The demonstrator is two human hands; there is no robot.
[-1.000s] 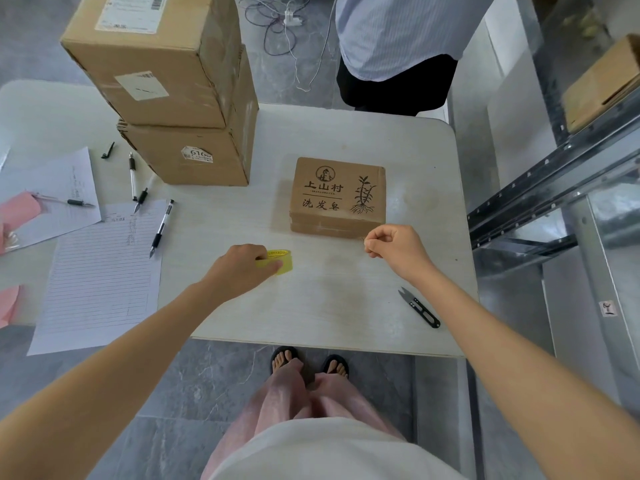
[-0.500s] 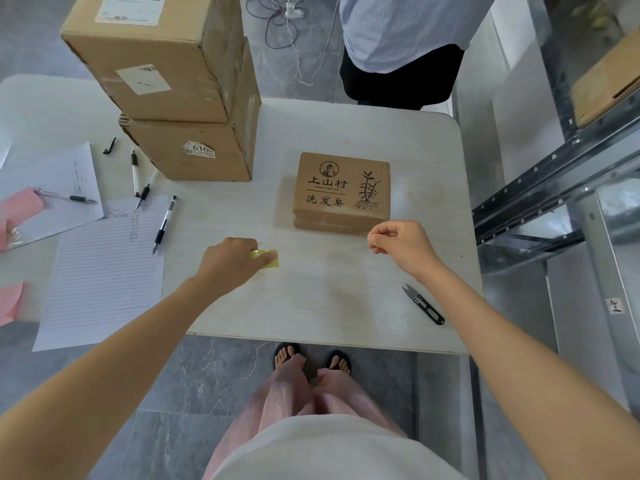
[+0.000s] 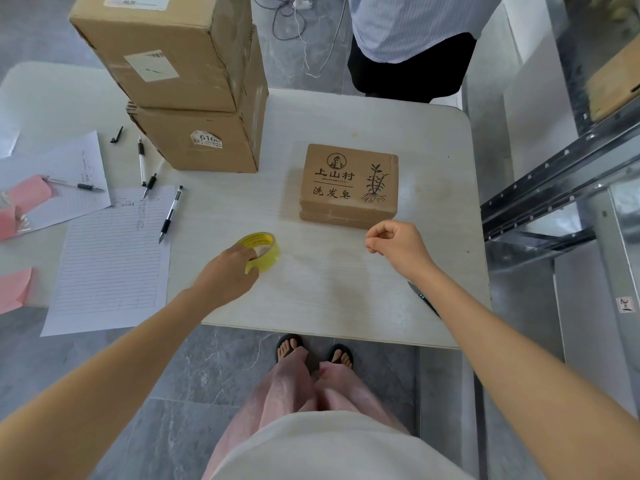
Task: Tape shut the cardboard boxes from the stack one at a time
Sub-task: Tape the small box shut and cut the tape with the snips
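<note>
White tabletop, right of centre: small brown box lies flat, long axis left-right, black lettering and plant drawing face up, upright toward me. Stack of larger boxes behind it to the left. My left hand grips yellow tape roll. My right hand is curled by the box's near edge; whether it pinches anything, I cannot tell.

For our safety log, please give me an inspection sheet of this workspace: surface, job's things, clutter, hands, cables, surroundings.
Surface: white table, pale wood-grain top.
Job's things: printed box lies flat; two stacked boxes at far left; yellow tape roll.
Clutter: pens, lined paper, pink notes, snips partly under right forearm.
Hands: left hand grips tape roll; right hand fingers curled, nothing visible in them.
Cables: cables on floor beyond table.
Surroundings: person standing opposite; metal shelving at right.
</note>
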